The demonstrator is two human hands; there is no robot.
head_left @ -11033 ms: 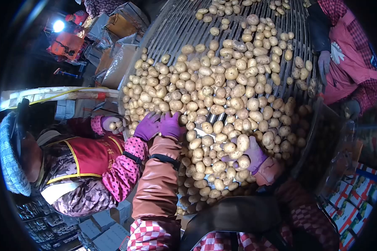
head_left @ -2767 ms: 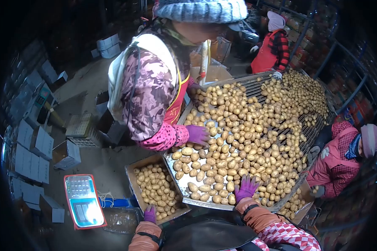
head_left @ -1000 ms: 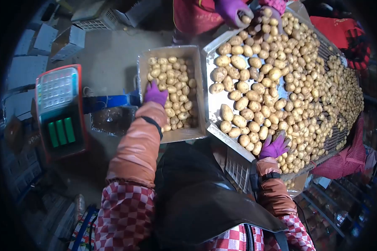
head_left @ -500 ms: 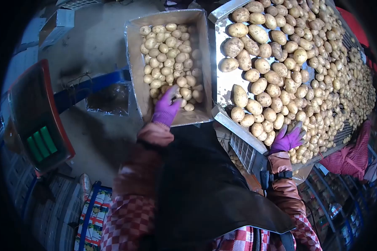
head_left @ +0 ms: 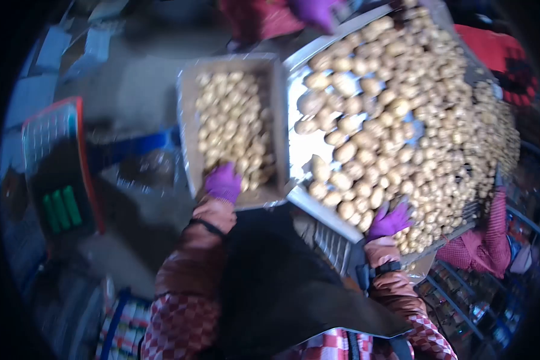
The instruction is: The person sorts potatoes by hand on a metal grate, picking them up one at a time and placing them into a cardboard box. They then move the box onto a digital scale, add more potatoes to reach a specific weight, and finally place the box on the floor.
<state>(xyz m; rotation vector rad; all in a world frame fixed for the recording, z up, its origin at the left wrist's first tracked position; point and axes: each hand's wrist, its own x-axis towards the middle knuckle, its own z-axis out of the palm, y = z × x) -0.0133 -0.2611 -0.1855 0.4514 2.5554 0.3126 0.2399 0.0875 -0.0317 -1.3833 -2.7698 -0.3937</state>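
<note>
My left hand (head_left: 223,182), in a purple glove, is down in the near left part of a lined cardboard box (head_left: 188,129). It touches the small potatoes (head_left: 229,117) there; its fingertips are blurred and partly hidden. My right hand (head_left: 390,219), gloved in purple too, rests with spread fingers on the near edge of a heap of potatoes (head_left: 366,144) on a metal sorting table (head_left: 303,141). Larger potatoes lie at the table's left, smaller ones toward the right.
A scale display (head_left: 60,174) with green digits stands left, its blue arm (head_left: 135,147) running toward the box. A co-worker's purple-gloved hand (head_left: 317,13) shows at the top. Another person's checked sleeve (head_left: 483,246) is at right. A metal rim (head_left: 330,213) edges the table.
The view has shifted, so box and table sit lower and further left. A co-worker's gloved hand has come in at the top. My left hand remains in the box, my right on the potatoes.
</note>
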